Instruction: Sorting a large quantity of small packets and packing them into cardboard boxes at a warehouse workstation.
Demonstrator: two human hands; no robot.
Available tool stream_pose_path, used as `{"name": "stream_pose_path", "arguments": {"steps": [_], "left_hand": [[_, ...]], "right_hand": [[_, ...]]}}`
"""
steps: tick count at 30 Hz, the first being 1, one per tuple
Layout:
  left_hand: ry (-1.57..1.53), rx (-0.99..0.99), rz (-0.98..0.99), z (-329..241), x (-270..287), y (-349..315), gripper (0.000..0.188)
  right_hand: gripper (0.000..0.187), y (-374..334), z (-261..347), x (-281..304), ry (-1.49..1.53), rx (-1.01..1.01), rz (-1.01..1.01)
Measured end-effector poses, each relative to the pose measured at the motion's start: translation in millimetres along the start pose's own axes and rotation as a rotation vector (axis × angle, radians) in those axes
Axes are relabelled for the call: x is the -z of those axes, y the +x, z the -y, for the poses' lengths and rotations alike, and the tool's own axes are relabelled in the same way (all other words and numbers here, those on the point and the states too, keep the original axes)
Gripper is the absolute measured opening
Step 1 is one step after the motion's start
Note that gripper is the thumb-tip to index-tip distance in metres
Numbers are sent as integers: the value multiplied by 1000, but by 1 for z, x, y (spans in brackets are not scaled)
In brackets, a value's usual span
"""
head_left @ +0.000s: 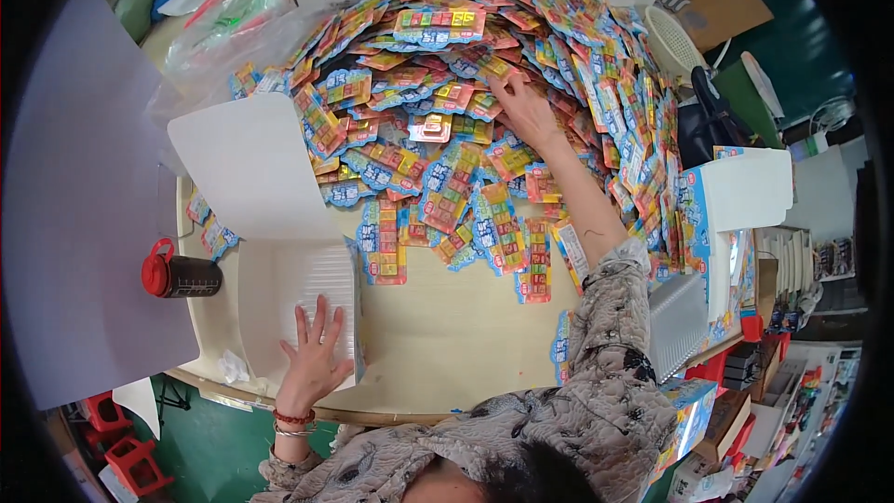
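Packs heap across the far side of the table, where the right hand touches them; its fingertips are partly hidden, so whether they pinch one I cannot tell. That arm stretches well forward. Nearer the body, the left hand lies fingers spread on a ribbed tray. Left of it sits a red-lidded bottle; green floor and red stools show below.

Green flooring is seen below a cream-topped table. Red stools are placed near its lower-left edge.
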State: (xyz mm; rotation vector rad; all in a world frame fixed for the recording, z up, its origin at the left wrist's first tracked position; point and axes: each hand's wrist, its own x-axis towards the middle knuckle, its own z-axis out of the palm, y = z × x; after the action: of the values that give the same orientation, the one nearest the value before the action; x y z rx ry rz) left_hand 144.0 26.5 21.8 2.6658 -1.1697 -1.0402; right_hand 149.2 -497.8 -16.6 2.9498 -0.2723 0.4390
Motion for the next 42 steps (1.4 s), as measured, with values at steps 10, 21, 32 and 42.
{"name": "stream_pose_path", "arguments": {"steps": [10, 21, 32, 42], "left_hand": [[9, -5, -2, -1, 1, 2, 92], [-5, -21, -24, 5, -10, -1, 89], [-675, -411, -732, -69, -14, -33, 46], [-1697, -140, -316, -115, -84, 27, 88]], "right_hand": [[98, 27, 26, -10, -282, -195, -128], [85, -36, 51, 30, -196, 138, -86], [72, -200, 217, 96, -329, -13, -227], [82, -255, 283, 113, 208, -319, 40]]}}
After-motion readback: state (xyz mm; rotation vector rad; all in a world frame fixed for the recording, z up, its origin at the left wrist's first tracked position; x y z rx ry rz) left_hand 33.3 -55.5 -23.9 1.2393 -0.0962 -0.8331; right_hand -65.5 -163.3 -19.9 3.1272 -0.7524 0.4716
